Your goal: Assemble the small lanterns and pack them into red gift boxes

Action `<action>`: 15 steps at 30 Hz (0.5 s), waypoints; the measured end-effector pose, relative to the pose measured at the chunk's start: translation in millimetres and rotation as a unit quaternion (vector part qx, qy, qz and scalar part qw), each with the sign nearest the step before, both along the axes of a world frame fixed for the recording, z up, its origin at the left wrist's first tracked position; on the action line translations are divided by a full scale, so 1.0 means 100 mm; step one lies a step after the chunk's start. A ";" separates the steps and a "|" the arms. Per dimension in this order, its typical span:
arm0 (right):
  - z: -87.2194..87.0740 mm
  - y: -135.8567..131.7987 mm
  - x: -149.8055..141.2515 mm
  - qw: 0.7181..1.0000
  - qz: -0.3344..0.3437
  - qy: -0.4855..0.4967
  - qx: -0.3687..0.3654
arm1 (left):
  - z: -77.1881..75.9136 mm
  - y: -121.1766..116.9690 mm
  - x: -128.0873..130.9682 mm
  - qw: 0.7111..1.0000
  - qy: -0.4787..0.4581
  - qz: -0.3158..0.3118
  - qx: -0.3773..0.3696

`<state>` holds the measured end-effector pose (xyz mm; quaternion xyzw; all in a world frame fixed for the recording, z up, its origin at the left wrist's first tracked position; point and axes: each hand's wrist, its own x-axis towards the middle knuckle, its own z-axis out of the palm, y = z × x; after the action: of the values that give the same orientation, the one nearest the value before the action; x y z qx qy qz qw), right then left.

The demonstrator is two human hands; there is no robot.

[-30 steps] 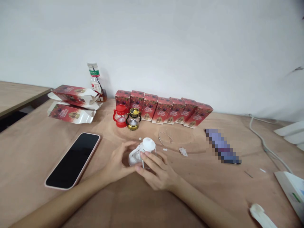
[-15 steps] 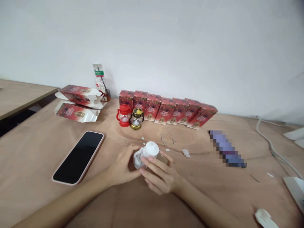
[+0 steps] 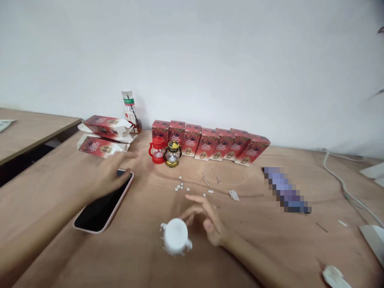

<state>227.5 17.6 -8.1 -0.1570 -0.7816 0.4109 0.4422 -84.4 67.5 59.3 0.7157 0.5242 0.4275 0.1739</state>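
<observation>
A white miniature lantern [image 3: 176, 236] stands on the table near the front, seen from above, its lower part blurred. My right hand [image 3: 208, 222] is just to its right, fingers apart and holding nothing; whether a fingertip touches the lantern I cannot tell. Over the black phone [image 3: 100, 214] with a pink edge, my left hand [image 3: 109, 176] stretches out, smeared by motion, with its fingers apart and nothing visible in them. Ahead of it lie opened red cartons [image 3: 93, 146]. Small round discs [image 3: 179, 187], perhaps button cells, lie scattered beyond the lantern.
A red lantern [image 3: 157, 151] and a black-and-gold lantern [image 3: 173, 154] stand before a row of red boxes [image 3: 207, 144]. Behind the cartons is a bottle [image 3: 129, 112]. Thin wires [image 3: 211, 176], white scraps [image 3: 233, 195], a pixelated object [image 3: 286, 190] and a cable [image 3: 339, 176] lie rightward.
Both hands have let go of the white lantern, which now stands closer to me. My left hand has swung left over the phone. More round discs show on the table.
</observation>
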 end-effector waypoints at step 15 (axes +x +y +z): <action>-0.02 0.19 -0.31 0.938 -0.016 0.051 -0.344 | -0.10 0.30 -0.46 0.817 0.428 0.208 0.326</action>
<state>196.7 36.8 -10.2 -0.2907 -0.5666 0.6550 0.4068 -130.5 97.3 49.3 0.7150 0.5125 0.2498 -0.4046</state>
